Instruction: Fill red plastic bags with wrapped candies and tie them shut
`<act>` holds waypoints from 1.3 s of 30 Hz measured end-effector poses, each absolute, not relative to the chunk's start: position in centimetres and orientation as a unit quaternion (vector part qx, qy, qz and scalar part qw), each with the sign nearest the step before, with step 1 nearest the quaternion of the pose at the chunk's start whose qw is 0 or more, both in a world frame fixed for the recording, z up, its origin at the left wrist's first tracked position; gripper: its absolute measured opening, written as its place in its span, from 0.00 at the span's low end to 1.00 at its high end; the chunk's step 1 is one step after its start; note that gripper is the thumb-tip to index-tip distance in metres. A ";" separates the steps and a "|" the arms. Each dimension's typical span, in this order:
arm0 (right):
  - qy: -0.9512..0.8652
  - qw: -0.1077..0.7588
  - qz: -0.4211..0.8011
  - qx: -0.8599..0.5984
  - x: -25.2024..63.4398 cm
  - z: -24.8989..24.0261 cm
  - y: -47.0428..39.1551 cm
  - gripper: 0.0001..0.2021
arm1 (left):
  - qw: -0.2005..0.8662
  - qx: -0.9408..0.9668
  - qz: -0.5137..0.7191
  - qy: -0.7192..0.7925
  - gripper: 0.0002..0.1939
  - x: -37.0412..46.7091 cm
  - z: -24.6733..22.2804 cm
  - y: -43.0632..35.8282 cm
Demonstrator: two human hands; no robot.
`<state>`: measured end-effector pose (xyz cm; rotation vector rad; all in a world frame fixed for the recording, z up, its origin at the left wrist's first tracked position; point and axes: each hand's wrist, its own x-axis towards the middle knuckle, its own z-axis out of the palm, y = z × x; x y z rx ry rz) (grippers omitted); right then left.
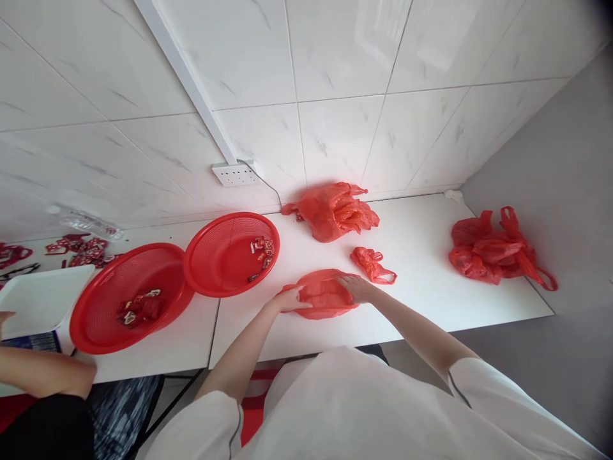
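Watching an open bag (325, 294) beside the small basket (220, 255)

Following this from afar through the head camera, I worry most about the film. It looks thin, so I judge that a hard outward tug at the rim, or a snagging fingernail, could split it. If the left hand (289, 299) swings wide, its wrist could also knock the small basket and jostle the wrapped pieces (261, 252) lying inside. The small bundle (371, 263), farther right of that basket, sits close enough to the right hand (357, 289) that a careless elbow or forearm might sweep it along the bench (421, 255).

The open bag lies on the bench just right of the small basket and a little nearer the wearer. I see red, slightly see-through plastic, with its mouth facing up in a wide oval, its edges slack and rumpled and its inside creased. I can't make out anything within.

I see the hands well apart from each other, one at either side of the mouth: the left at the end closest to the small basket, the right at the opposite end with its fingers over the rim. Both touch the film, but I cannot tell whether either pinches it firmly.
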<state>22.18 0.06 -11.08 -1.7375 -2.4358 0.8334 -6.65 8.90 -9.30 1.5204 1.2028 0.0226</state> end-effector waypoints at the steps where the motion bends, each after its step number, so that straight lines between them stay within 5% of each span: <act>1: -0.779 0.023 0.271 -0.565 22.2 -11.0 0.0 0.40 | 0.606 0.602 0.018 0.520 0.28 -6.8 -9.9 8.9; 11: -0.752 -0.019 0.284 -0.594 21.2 -11.6 1.2 0.43 | 0.829 0.218 0.176 0.483 0.31 -5.4 -11.0 8.7; 14: -0.739 -0.027 0.274 -0.615 20.3 -11.0 1.5 0.34 | 0.848 0.117 0.230 0.463 0.35 -5.5 -9.1 8.8; 19: -0.728 0.024 0.252 -0.637 19.0 -9.2 -0.5 0.21 | 0.769 0.017 0.345 0.539 0.32 -7.7 -6.9 9.8; 25: -0.680 0.188 0.336 -0.624 18.2 -8.1 -4.8 0.17 | 0.626 0.015 0.531 0.571 0.09 -10.5 -6.7 11.1; 33: -0.639 0.276 0.334 -0.635 19.2 -6.0 -6.5 0.13 | 0.595 0.071 0.546 0.586 0.11 -9.5 -6.6 8.9; 39: -0.650 0.301 0.303 -0.629 18.5 -3.1 -6.5 0.13 | 0.597 0.186 0.569 0.534 0.17 -6.7 -2.2 5.0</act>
